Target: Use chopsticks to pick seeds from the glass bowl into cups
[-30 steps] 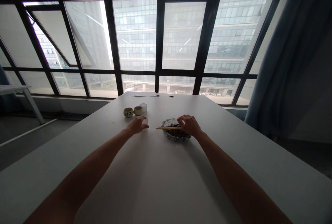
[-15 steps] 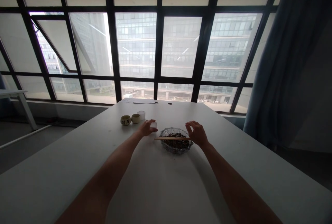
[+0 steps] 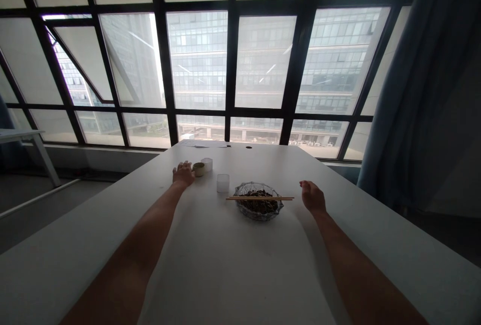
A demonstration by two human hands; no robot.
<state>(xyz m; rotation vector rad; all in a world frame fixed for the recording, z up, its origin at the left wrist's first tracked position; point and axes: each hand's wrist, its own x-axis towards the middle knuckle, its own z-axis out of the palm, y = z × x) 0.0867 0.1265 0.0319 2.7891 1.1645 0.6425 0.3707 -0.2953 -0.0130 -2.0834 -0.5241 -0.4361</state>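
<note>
My left hand [image 3: 183, 173] reaches to the far left and curls over a small dark cup, which it hides. Right beside it stand a small pale cup [image 3: 199, 168] and a translucent white cup [image 3: 207, 164]. Another translucent cup [image 3: 223, 183] stands alone on the white table [image 3: 233, 265], left of a glass bowl [image 3: 259, 208] with dark contents. A pair of chopsticks [image 3: 259, 198] lies across the bowl's rim. My right hand [image 3: 311, 196] rests on the table just right of the chopsticks' tip, fingers curled, with nothing seen in it.
Some papers [image 3: 199, 143] and a small dark hole [image 3: 248, 147] lie at the table's far edge, under a large window. A blue curtain [image 3: 421, 89] hangs at the right. Another table [image 3: 18, 134] stands at the far left.
My left hand let go of the translucent cup beside the bowl and moved left onto the small dark cup. My right hand left the bowl and moved right onto the table.
</note>
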